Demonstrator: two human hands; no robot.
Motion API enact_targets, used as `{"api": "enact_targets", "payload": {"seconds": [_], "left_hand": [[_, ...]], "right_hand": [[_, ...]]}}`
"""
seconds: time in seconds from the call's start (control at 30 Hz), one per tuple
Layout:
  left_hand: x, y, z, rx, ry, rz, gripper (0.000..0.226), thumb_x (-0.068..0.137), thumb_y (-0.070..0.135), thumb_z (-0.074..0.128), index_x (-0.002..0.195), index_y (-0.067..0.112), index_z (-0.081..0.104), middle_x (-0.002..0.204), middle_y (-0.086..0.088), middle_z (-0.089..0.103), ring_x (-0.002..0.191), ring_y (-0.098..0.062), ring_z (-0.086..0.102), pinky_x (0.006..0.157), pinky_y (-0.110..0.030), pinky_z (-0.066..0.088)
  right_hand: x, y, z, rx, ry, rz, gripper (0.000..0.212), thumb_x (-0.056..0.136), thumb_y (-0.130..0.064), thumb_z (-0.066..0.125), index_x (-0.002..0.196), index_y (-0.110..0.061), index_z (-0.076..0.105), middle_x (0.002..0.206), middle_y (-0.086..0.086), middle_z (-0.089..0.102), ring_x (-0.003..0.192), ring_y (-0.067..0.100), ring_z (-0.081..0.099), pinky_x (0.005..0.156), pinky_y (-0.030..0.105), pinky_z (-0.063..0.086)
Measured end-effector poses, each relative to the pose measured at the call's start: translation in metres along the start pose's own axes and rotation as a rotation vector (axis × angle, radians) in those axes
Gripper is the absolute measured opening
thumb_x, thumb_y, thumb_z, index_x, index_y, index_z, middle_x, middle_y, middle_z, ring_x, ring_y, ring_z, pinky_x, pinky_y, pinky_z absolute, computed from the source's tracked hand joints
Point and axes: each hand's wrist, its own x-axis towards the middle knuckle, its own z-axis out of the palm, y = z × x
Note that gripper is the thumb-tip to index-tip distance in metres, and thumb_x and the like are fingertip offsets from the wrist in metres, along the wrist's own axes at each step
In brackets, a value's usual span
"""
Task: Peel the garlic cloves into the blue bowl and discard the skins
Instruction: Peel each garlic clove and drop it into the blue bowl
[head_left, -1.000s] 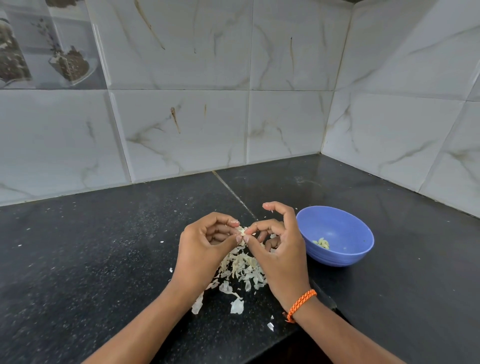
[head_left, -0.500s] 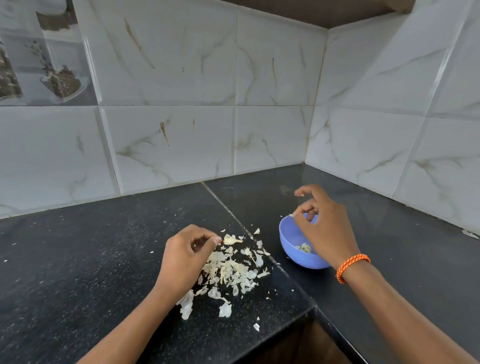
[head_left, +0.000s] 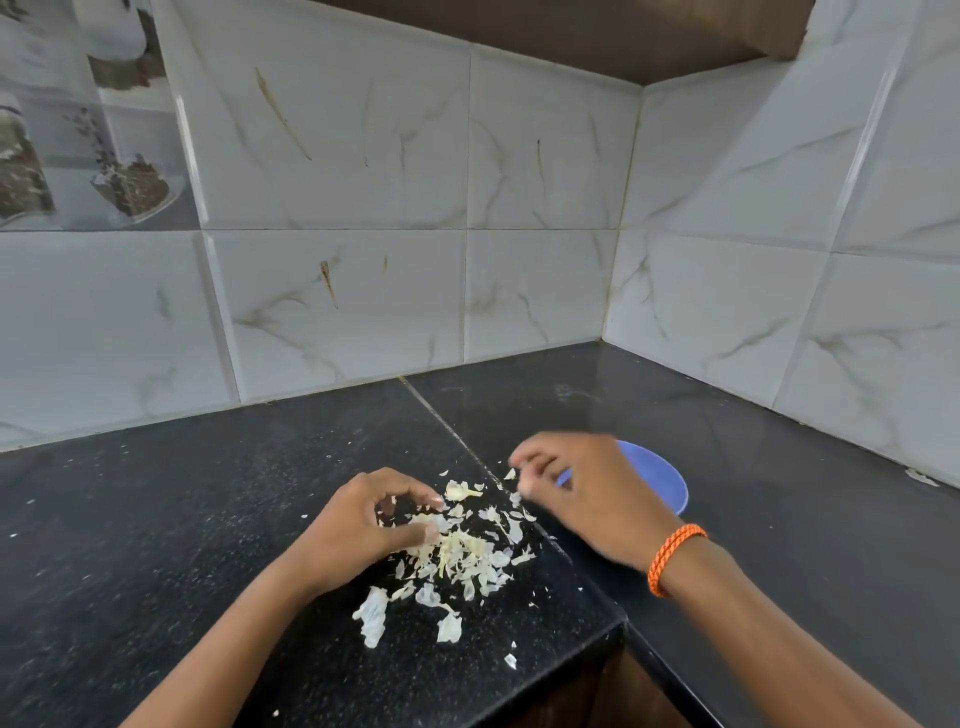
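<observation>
A pile of pale garlic skins lies on the black counter in front of me. My left hand hovers at the pile's left edge, fingers loosely curved and thumb touching the skins, with nothing held. My right hand is blurred just right of the pile, fingers loosely curled, and I see nothing in them. The blue bowl stands behind my right hand, which hides most of it along with whatever is inside.
The black granite counter turns a corner, with its inner front edge close below the pile. Marble-look wall tiles close off the back and right. Small skin flakes lie near the edge.
My right hand came back left from over the bowl toward the skin pile. My left hand dropped onto the pile's edge and its fingers loosened. The view has tilted up.
</observation>
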Motion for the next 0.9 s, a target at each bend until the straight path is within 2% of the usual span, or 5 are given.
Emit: {"api": "enact_targets", "payload": {"seconds": [0.13,0.2,0.57,0.77,0.9], "left_hand": [[-0.008,0.009,-0.022,0.064,-0.404,-0.094,0.064,0.082,0.041,0.093,0.134,0.060,0.063,0.143,0.028,0.043,0.127,-0.001,0.045,0.105,-0.025,0.041],[-0.009,0.008,-0.018,0.101,-0.417,-0.096,0.064,0.083,0.033,0.093,0.133,0.060,0.063,0.138,0.029,0.048,0.119,-0.002,0.050,0.100,-0.022,0.043],[-0.001,-0.004,0.006,0.194,-0.014,-0.015,0.016,0.085,0.021,0.091,0.087,0.035,0.083,0.079,0.007,0.075,0.061,-0.004,0.054,0.060,-0.018,0.041],[0.001,-0.007,0.003,0.092,0.035,-0.012,0.011,0.094,0.021,0.083,0.088,0.030,0.082,0.080,0.006,0.079,0.064,-0.019,0.071,0.070,-0.038,0.062],[0.002,-0.008,-0.002,0.079,0.053,-0.013,0.009,0.096,0.023,0.082,0.090,0.030,0.081,0.077,0.001,0.078,0.064,-0.022,0.072,0.072,-0.041,0.063]], "right_hand": [[-0.005,-0.011,0.027,-0.312,-0.477,0.043,0.074,0.080,-0.051,0.088,0.143,-0.026,0.060,0.127,-0.005,0.057,0.114,0.015,0.056,0.093,0.031,0.048],[-0.008,-0.008,0.039,-0.331,-0.588,0.078,0.087,0.080,-0.055,0.086,0.154,-0.027,0.049,0.140,-0.001,0.048,0.132,0.019,0.044,0.108,0.037,0.043],[0.000,-0.014,0.088,-0.186,-0.229,0.070,0.021,0.098,-0.027,0.074,0.118,-0.026,0.076,0.112,-0.004,0.065,0.102,0.013,0.059,0.080,0.024,0.043],[0.020,-0.012,0.079,-0.184,-0.153,0.063,0.012,0.098,-0.015,0.071,0.094,-0.021,0.080,0.087,-0.002,0.074,0.078,0.013,0.067,0.072,0.027,0.055],[0.031,-0.005,0.070,-0.148,-0.076,0.089,0.018,0.097,-0.011,0.070,0.090,-0.025,0.080,0.090,-0.003,0.075,0.071,0.007,0.065,0.057,0.009,0.042]]}}
